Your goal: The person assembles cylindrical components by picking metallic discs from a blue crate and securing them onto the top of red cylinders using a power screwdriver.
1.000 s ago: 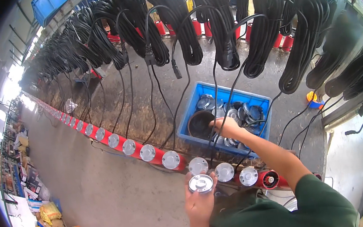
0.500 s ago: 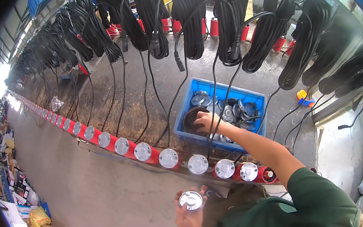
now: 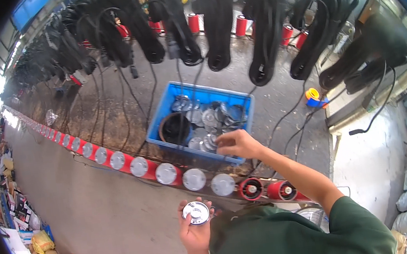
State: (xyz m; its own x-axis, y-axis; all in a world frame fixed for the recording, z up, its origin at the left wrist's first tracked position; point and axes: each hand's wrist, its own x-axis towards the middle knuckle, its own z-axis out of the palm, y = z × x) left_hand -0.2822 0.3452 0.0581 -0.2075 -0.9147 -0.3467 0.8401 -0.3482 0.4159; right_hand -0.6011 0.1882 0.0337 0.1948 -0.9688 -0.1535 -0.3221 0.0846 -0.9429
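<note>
A round, silvery metal cap (image 3: 196,213) rests in my left hand (image 3: 195,232), its fingers and thumb closed around the rim below the bench edge. My right hand (image 3: 238,144) is over the near right side of a blue crate (image 3: 248,114), with bent fingers drawn together; what they hold, if anything, is too small to make out. Several more round metal caps (image 3: 210,118) lie loose in the crate. A dark round bowl (image 3: 162,132) stands at its left end, its contents in shadow.
A long row of red cylinders topped with silvery caps (image 3: 194,179) lines the bench edge; two uncapped cylinders (image 3: 251,189) sit at the right. Bundles of black cable (image 3: 267,63) hang overhead, their leads crossing the bench. A yellow tape roll (image 3: 312,94) lies right of the crate.
My right hand has come out of the bowl and moved right to the crate's near side. The view has shifted, and my left hand still holds the cap.
</note>
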